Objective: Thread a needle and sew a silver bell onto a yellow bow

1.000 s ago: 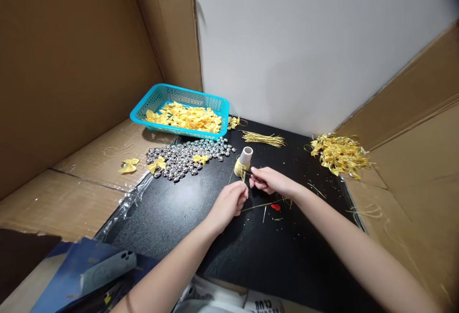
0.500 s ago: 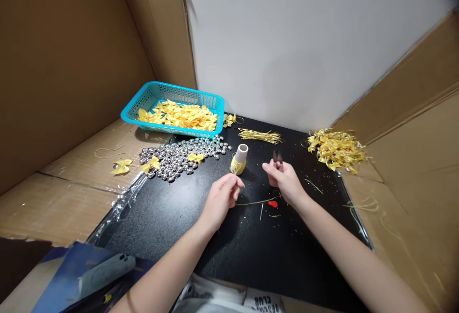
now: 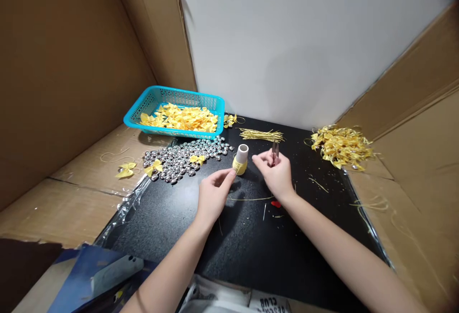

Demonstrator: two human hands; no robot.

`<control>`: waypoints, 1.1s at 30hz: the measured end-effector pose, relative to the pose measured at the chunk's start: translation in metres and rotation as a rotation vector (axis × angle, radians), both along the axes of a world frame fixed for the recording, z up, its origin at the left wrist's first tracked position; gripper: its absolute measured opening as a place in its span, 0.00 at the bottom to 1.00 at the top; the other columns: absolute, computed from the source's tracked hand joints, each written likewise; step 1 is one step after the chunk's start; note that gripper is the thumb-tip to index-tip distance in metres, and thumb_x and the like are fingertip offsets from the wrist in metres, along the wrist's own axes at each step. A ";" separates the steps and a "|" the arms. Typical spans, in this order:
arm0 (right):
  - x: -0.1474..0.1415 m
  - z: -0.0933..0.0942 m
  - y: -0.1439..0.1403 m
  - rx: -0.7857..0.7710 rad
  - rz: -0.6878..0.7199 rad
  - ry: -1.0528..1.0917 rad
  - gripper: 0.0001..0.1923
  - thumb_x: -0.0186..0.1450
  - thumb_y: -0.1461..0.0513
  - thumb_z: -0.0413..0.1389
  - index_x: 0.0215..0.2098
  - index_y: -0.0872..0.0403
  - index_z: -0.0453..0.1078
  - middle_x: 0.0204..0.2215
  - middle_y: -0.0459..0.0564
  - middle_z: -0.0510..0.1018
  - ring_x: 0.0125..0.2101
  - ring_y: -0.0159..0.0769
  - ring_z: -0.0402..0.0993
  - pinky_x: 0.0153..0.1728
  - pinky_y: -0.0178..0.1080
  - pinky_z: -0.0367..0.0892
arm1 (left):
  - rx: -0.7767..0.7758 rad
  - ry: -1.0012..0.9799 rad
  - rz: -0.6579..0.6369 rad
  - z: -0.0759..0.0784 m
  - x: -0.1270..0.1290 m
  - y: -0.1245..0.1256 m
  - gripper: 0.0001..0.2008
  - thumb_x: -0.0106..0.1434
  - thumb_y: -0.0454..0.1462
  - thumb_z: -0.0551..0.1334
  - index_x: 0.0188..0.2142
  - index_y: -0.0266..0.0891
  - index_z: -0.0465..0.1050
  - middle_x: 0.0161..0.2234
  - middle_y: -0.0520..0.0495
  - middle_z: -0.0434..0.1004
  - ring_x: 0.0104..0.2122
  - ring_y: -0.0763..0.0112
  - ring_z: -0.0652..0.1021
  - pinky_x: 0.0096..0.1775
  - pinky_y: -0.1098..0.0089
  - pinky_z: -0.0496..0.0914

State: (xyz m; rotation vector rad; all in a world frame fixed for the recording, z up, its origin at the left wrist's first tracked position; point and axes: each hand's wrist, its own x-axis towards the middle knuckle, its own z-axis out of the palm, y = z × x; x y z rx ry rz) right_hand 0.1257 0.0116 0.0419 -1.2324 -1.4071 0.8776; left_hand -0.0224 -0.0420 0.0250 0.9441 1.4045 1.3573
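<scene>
The left hand (image 3: 212, 193), fingers pinched narrow, sits just left of the upright yellow thread spool (image 3: 240, 160); the right hand (image 3: 277, 173) grips small dark snips (image 3: 275, 150) opposite.

The small dark metal tool (image 3: 275, 150) is mostly hidden inside the right hand (image 3: 275, 175). The blue-and-grey object (image 3: 107, 272) is cut off at the bottom edge, its kind unclear.

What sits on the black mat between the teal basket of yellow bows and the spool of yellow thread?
In the head view, a heap of silver beads with two yellow bows on it lies between the teal basket and the spool.
</scene>
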 end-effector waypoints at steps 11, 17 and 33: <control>-0.034 -0.026 -0.016 -0.314 0.012 0.392 0.30 0.45 0.53 0.70 0.22 0.49 0.48 0.19 0.40 0.69 0.18 0.27 0.63 0.19 0.32 0.61 | 0.021 -0.027 -0.076 -0.009 -0.001 0.009 0.14 0.52 0.44 0.70 0.31 0.34 0.81 0.29 0.44 0.82 0.30 0.68 0.77 0.36 0.70 0.70; -0.025 -0.014 -0.011 -0.574 0.157 0.801 0.27 0.43 0.65 0.70 0.22 0.51 0.51 0.16 0.34 0.61 0.16 0.21 0.54 0.14 0.26 0.45 | -0.075 -0.262 0.026 -0.003 -0.004 0.015 0.11 0.49 0.40 0.70 0.28 0.33 0.77 0.25 0.49 0.78 0.27 0.74 0.74 0.29 0.76 0.66; 0.011 -0.016 0.012 -0.803 0.452 0.979 0.15 0.61 0.69 0.56 0.23 0.54 0.55 0.20 0.39 0.63 0.17 0.22 0.56 0.15 0.25 0.52 | -0.363 -0.810 -0.002 0.005 -0.011 0.025 0.12 0.68 0.28 0.53 0.28 0.33 0.68 0.23 0.49 0.73 0.22 0.77 0.76 0.26 0.76 0.72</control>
